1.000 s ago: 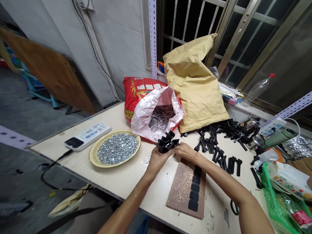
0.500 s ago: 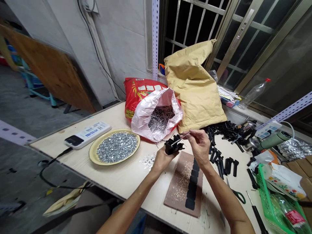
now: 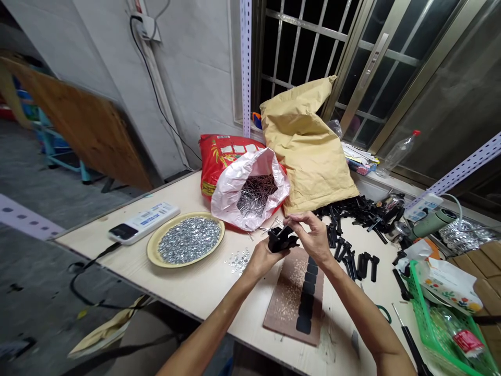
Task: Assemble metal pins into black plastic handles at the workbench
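Above the middle of the table my left hand [image 3: 261, 262] is closed around black plastic parts [image 3: 279, 240]; the fingers hide their lower side. My right hand [image 3: 314, 236] touches the same parts from the right, thumb and forefinger pinched on a long nail [image 3: 288, 224], of which only a short stretch shows. Just behind the hands, a red bag [image 3: 233, 146] with a white lining lies open towards me, full of long nails [image 3: 256, 194]. Under the hands is a brown board [image 3: 284, 305] carrying a row of black rounded pads [image 3: 306, 297] and pale crumbs.
A yellow plate [image 3: 152, 249] of small metal washers stands at left beside a white power bank [image 3: 144, 223]. Loose washers [image 3: 238, 261] lie near my left wrist. Black plastic pieces [image 3: 352, 211] are heaped at right, with a screwdriver [image 3: 413, 344] and a green basket [image 3: 420, 318] nearer me.
My right fingers have moved closer to the black parts, and less of the nail shows. The view has shifted slightly.
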The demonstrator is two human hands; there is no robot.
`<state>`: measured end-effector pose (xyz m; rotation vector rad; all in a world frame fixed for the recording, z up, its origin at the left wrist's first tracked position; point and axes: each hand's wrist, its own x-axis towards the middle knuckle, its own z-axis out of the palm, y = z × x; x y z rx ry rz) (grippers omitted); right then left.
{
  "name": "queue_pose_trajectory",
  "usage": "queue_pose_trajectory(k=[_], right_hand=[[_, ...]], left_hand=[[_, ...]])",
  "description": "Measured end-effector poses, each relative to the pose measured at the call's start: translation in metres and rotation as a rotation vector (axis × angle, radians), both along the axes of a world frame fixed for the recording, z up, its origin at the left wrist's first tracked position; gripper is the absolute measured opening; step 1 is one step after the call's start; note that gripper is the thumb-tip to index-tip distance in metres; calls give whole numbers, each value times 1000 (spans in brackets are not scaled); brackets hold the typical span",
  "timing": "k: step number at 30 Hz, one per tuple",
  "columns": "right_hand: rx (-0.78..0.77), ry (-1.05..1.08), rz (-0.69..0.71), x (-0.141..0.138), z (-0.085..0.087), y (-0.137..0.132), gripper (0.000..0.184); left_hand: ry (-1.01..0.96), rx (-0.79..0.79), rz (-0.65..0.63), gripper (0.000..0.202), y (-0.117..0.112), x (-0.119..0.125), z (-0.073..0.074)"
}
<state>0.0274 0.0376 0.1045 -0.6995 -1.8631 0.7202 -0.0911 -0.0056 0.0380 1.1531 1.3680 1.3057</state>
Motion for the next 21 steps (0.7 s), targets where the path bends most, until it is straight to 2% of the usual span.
queue_pose_trajectory(k=[4, 7, 10, 12, 14, 16, 18, 21], right_hand=[[-25, -87, 97, 2, 0, 6, 14], [-63, -42, -5, 14, -4, 10, 17], [-247, 17, -153, 27, -22, 9, 27], [-440, 14, -94, 28, -38, 4, 39], [-576, 24, 64, 20, -52, -6, 50], [-622, 76, 169, 8, -61, -18, 53], [-626, 150, 160, -5, -67, -26, 52], [-637, 261, 77, -19, -73, -30, 52]], left_hand=[[-37, -74, -6, 21, -1, 2, 2], [-166, -91, -1, 24, -3, -1, 5], [-293, -91, 30, 35, -4, -4, 9], [-304, -76, 90, 42, -4, -2, 10], [-275, -32, 178, 46, -2, 4, 7], [-234, 9, 259, 48, 1, 11, 2], [-201, 20, 296, 48, 4, 17, -4], [-173, 29, 295, 48, 9, 15, -14]])
